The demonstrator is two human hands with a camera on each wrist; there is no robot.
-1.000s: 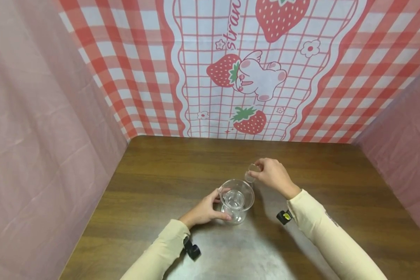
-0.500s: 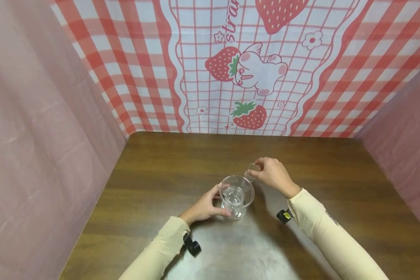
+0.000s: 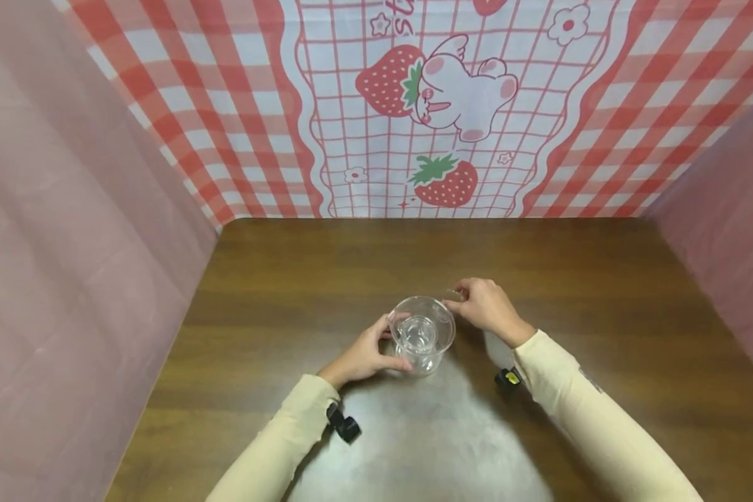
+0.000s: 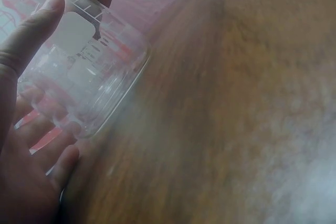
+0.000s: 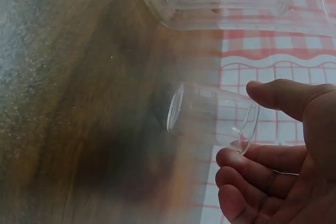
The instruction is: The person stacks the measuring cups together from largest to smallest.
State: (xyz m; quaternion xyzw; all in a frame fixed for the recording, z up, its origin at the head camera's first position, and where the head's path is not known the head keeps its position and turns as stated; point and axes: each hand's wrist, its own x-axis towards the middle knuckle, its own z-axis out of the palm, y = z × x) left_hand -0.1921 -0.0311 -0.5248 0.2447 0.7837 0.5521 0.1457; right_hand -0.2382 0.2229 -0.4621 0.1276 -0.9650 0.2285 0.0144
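A clear vessel with a wide round rim stands upright near the middle of the table. My left hand grips its left side, thumb in front and fingers behind. Through its wall in the left wrist view, those fingers show beneath. Just right of the rim, my right hand pinches a small clear tapered cup by one end, between thumb and fingertips. In the head view that cup is mostly hidden by the hand. Its other end points at the table in the right wrist view.
The brown wooden table meets a red-checked strawberry cloth at the back. Pink curtains hang at both sides. A black wrist camera sits on each wrist.
The small cup in my right hand tilts and shows less in the head view. Both hands and the vessel sit slightly higher in the picture as the view tips down.
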